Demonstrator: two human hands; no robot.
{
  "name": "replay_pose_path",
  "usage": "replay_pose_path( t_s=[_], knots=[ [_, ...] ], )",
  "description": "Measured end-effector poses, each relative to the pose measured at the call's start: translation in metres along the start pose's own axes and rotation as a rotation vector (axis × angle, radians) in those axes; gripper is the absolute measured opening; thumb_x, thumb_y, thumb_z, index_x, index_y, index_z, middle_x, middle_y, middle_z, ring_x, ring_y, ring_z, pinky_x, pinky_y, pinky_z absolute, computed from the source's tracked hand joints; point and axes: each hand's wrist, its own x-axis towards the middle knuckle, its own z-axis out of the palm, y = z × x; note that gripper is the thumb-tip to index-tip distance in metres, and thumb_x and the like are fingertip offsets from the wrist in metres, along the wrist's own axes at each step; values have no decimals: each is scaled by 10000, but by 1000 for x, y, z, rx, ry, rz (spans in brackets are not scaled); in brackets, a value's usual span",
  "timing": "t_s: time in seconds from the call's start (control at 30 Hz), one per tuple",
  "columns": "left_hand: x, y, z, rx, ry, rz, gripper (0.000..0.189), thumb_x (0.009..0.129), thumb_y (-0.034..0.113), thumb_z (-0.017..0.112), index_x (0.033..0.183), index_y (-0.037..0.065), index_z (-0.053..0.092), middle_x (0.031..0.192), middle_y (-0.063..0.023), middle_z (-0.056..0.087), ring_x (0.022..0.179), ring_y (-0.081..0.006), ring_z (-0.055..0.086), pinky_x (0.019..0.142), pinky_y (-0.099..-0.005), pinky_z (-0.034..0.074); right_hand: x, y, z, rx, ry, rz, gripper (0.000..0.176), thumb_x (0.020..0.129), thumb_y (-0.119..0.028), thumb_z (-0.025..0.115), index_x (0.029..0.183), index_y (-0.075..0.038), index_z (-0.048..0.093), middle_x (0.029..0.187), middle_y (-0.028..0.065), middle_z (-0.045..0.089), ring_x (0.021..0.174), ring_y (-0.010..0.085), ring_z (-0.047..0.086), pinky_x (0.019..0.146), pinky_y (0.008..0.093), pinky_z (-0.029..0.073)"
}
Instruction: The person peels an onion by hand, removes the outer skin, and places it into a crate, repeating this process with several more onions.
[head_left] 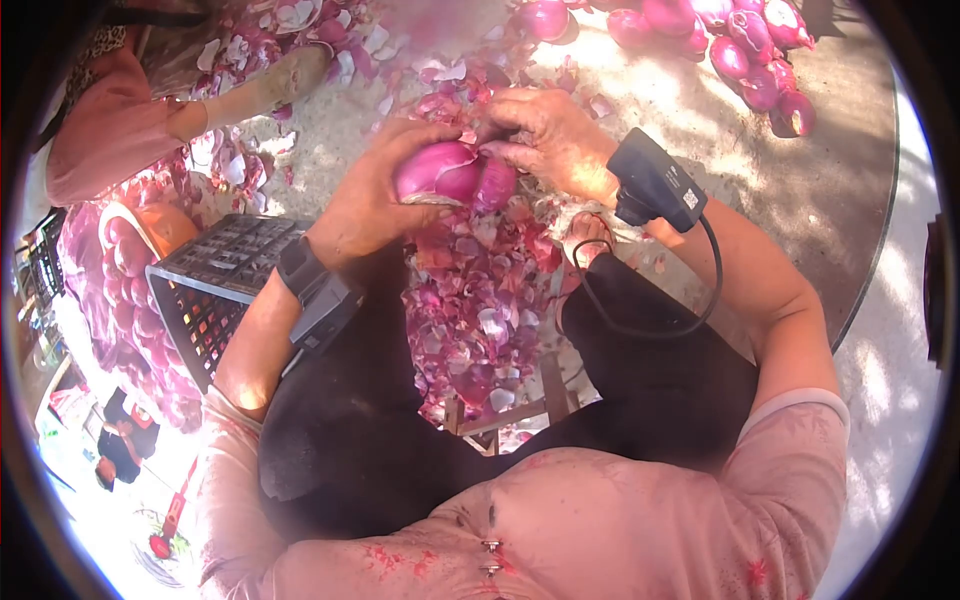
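My left hand (375, 195) is wrapped round a large red onion (440, 173) from its left side. Against that onion's right side rests a smaller onion piece or second onion (494, 184); which of the two I cannot tell. My right hand (535, 135) is at the upper right of the onions, its thumb and fingers pinched together near their top. What the fingertips pinch is too small to make out. Below the hands, a heap of purple onion skins (475, 320) covers the ground between the legs.
A black plastic crate (235, 255) stands left of my left forearm, with bagged onions (135, 310) and an orange container (168, 228) beyond it. Whole onions (750, 60) lie at the upper right. Another person's leg and foot (270, 85) reach in at the upper left.
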Motion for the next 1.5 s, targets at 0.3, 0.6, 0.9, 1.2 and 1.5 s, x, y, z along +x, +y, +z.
replay_pose_path(
  t_s=[0.3, 0.6, 0.9, 1.2, 1.5],
  knots=[
    [3, 3, -1, -107, -12, -60, 694, 675, 142, 818, 1292, 59, 512, 1238, -89, 517, 1173, -222, 497, 1015, -342, 385, 6, 27, 9, 693, 220, 664, 232, 890, -226, 630, 882, 6, 633, 726, 68, 633, 629, 125, 588, 585, 299, 488],
    [-5, -14, -1, -929, 163, -341, 726, 788, 158, 757, 1369, -17, 358, 1209, -148, 557, 1105, -216, 561, 954, -341, 463, -22, 45, 22, 546, 39, 519, 226, 815, -164, 686, 972, -8, 640, 807, 66, 660, 692, 153, 615, 637, 287, 486],
    [-94, -18, -94, -824, 608, -302, 411, 840, 202, 655, 1168, -12, 531, 1071, -122, 628, 969, -226, 628, 871, -349, 512, -37, 51, 50, -132, -312, 216, 574, 720, -131, 672, 1261, -52, 497, 1262, 183, 486, 1190, 364, 449, 1004, 420, 393],
    [-315, -6, -139, -358, 1161, -531, 469, 930, 277, 534, 1320, 23, 469, 1206, -173, 583, 1111, -264, 570, 996, -396, 438, -42, 96, 115, -707, -469, 20, 678, 788, -159, 609, 1412, -273, 369, 1437, 183, 332, 1264, 413, 379, 1006, 572, 357],
    [-346, -129, -87, -219, 885, -1154, 563, 816, 111, 674, 1334, 64, 459, 1247, -139, 561, 1089, -198, 590, 851, -293, 521, -24, 87, 79, 232, -331, 419, 828, 597, -220, 847, 1295, -104, 416, 1214, 172, 545, 1124, 310, 547, 987, 392, 432]
  ],
)
